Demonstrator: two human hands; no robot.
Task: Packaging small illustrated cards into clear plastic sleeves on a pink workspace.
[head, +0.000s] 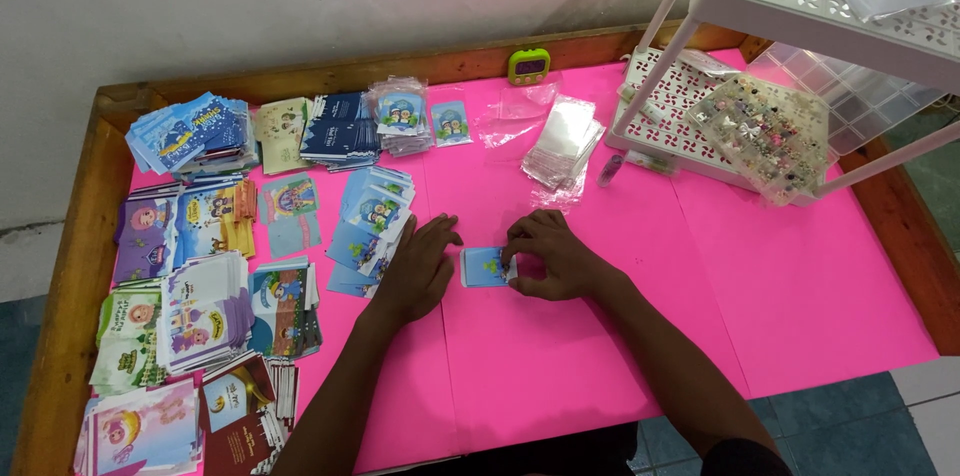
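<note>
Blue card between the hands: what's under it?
The blue card lies flat on the pink sheet. The right hand covers its right edge, so anything beneath there is hidden. The left hand rests beside it.

Both bare forearms reach forward and converge, the left hand [418, 271] lying palm-down with fingers loosely spread and pointing toward the right hand [552, 254], which is curled knuckles-up, its fingertips [511, 258] pinched together at its inner side.
</note>
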